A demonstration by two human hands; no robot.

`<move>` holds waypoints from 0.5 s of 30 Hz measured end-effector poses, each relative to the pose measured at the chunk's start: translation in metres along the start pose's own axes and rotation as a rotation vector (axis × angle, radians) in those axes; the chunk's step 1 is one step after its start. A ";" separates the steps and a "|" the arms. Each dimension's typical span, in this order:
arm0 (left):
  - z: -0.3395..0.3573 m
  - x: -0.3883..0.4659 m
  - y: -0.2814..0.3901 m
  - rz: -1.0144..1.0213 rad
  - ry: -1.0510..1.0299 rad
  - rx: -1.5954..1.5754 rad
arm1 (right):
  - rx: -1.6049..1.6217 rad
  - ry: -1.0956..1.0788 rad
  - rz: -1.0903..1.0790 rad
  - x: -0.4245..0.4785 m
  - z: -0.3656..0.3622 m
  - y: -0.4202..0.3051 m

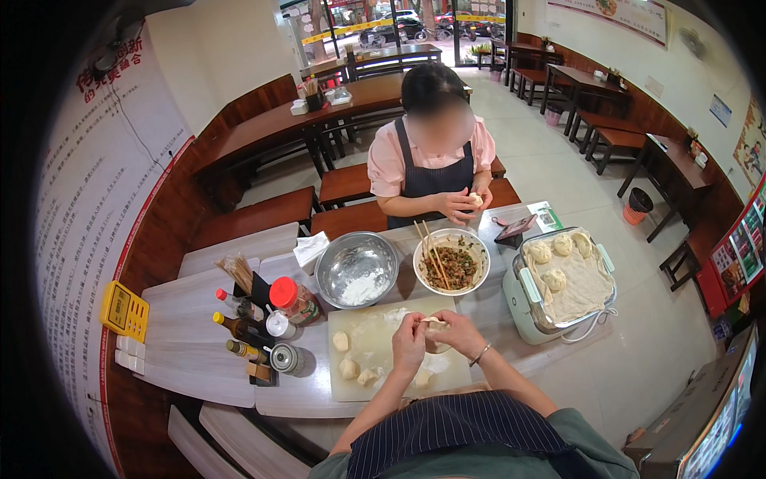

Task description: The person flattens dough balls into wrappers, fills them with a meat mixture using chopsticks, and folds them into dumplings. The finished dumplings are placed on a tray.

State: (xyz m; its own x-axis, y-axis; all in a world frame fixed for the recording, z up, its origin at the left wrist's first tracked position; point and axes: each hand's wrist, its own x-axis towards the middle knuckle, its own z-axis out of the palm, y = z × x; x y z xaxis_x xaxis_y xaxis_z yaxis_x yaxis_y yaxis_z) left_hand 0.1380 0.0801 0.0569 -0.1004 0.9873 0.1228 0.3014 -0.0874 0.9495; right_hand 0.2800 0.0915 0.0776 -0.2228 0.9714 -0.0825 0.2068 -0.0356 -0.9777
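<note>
Both my hands hold one round of dough point(435, 327) between their fingers, above the right part of a pale cutting board. My left hand point(410, 342) pinches its left edge; my right hand point(459, 336), with a bangle at the wrist, grips the right side. Flour dusts the cutting board point(341, 389), where several dough pieces point(349, 369) lie. Beyond my hands stands a white bowl of minced filling point(452, 263), with a pair of chopsticks point(432, 254) resting in it. Left of that is a steel bowl point(335, 251) with white flour point(365, 288) at its bottom.
A cloth-lined electric steamer point(526, 308) at right holds several stuffed buns point(554, 279). Sauce bottles point(242, 326), a red-lidded jar point(293, 299) and a chopstick holder point(259, 286) crowd the left. Across the table, another person point(437, 161) holds a small dough piece point(476, 199). A phone on a stand point(516, 229) is nearby.
</note>
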 end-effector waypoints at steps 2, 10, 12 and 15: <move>-0.001 0.000 -0.003 0.083 -0.006 0.050 | -0.022 -0.038 -0.057 -0.002 0.001 -0.002; 0.000 -0.002 0.001 0.008 -0.003 -0.038 | 0.088 -0.007 -0.026 0.008 -0.002 0.020; -0.001 0.000 0.001 0.080 -0.001 0.042 | 0.088 -0.057 -0.003 0.007 -0.004 0.013; -0.002 0.002 0.006 0.083 -0.018 0.043 | 0.109 -0.102 0.084 0.007 -0.009 0.009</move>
State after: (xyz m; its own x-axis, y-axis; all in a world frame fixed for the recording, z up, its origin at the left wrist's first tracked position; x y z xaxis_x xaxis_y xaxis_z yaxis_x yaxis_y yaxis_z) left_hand 0.1377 0.0809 0.0632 -0.0564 0.9792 0.1950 0.3480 -0.1637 0.9231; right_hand 0.2891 0.1001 0.0701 -0.3059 0.9351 -0.1788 0.1251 -0.1467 -0.9812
